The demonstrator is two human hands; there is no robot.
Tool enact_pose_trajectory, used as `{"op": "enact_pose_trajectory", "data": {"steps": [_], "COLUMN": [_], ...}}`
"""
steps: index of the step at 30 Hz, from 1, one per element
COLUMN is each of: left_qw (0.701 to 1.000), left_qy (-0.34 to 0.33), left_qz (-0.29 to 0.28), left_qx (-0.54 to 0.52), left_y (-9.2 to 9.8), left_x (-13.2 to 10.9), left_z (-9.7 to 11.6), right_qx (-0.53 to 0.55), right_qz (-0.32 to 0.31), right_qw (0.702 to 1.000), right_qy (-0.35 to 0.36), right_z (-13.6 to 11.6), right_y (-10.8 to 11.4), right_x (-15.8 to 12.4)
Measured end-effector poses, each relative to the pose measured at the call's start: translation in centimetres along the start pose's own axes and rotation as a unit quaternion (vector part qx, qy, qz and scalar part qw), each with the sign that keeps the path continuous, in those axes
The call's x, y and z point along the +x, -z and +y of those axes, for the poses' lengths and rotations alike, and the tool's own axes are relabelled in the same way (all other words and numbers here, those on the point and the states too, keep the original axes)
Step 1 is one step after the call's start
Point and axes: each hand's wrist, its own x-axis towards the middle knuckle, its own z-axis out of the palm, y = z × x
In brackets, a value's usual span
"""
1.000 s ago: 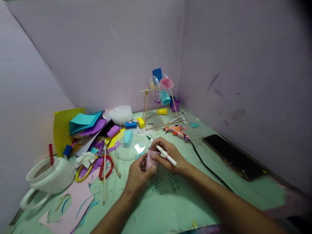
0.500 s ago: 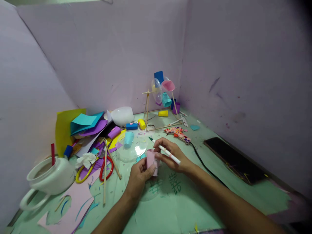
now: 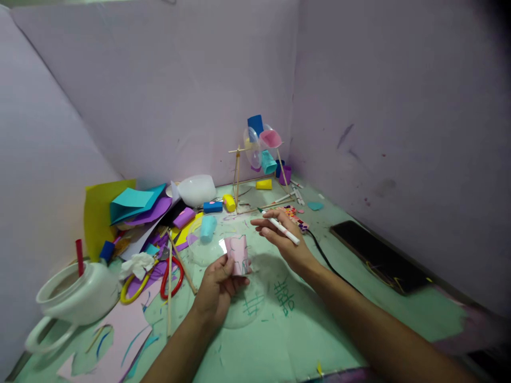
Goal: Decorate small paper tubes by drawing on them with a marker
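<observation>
My left hand (image 3: 217, 284) pinches a small pink paper piece (image 3: 237, 254) and holds it upright above the green table (image 3: 279, 340). My right hand (image 3: 281, 238) is a little to the right of the paper and apart from it. It carries a white marker with a green tip (image 3: 279, 226) across its fingers, tip pointing back left. Green scribbles (image 3: 284, 298) mark the table under my hands, beside a clear plastic dome (image 3: 243, 314).
A stick frame with coloured paper cups (image 3: 261, 154) stands in the back corner. Left lie coloured paper sheets (image 3: 133, 205), red-handled scissors (image 3: 172, 276), sticks, and a white pot (image 3: 74, 292). A glue gun (image 3: 295, 215) with its black cable and a dark phone (image 3: 379, 258) lie right.
My right hand with the marker has pulled away from the pink paper, up and to the right. My left hand turned the paper upright and raised it slightly.
</observation>
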Motion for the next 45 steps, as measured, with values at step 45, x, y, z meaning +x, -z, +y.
{"op": "enact_pose_trajectory", "data": {"steps": [45], "left_qw": [0.996], "left_qy": [0.062], "left_qz": [-0.059], "left_qx": [-0.031], "left_y": [-0.2], "left_x": [-0.2], "left_z": [-0.6], "right_qx": [-0.023], "right_qz": [-0.118], "right_qw": [0.992], "right_qy": [-0.027], "right_z": [0.3], "right_y": [-0.2], "right_x": [-0.3]}}
